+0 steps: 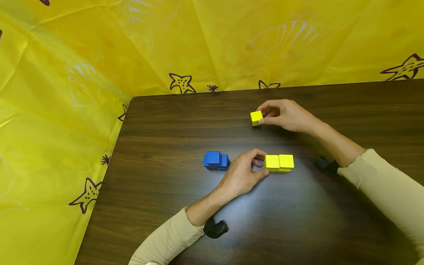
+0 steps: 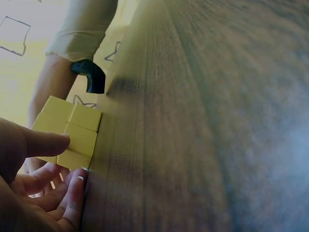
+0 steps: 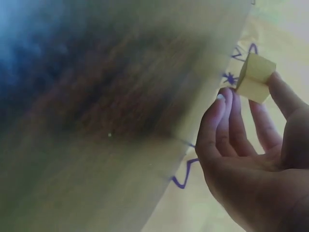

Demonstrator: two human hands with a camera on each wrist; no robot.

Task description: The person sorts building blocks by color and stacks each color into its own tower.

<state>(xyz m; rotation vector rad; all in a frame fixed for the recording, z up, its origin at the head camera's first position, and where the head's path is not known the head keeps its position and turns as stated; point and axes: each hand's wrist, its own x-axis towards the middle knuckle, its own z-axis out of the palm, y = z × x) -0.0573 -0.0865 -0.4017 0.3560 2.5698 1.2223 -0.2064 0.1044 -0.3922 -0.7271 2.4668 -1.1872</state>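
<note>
My right hand [image 1: 288, 115] pinches a small yellow cube [image 1: 256, 117] between thumb and fingertips, over the far part of the table. In the right wrist view that yellow cube [image 3: 257, 79] sits at the fingertips, tilted. Nearer to me, the left hand [image 1: 241, 173] grips the left end of a stack of yellow blocks [image 1: 279, 162], two side by side on top with more beneath. The left wrist view shows the thumb on a side of the yellow stack [image 2: 79, 140] and the other fingers round its far side. Just left of that hand stands a cluster of stacked blue blocks [image 1: 213, 158].
Everything stands on a dark wood-grain table [image 1: 159, 147]. A yellow cloth [image 1: 225, 44] with starfish and fish drawings hangs behind the far edge and along the left side. Black wrist devices [image 1: 216, 228] show beneath both sleeves.
</note>
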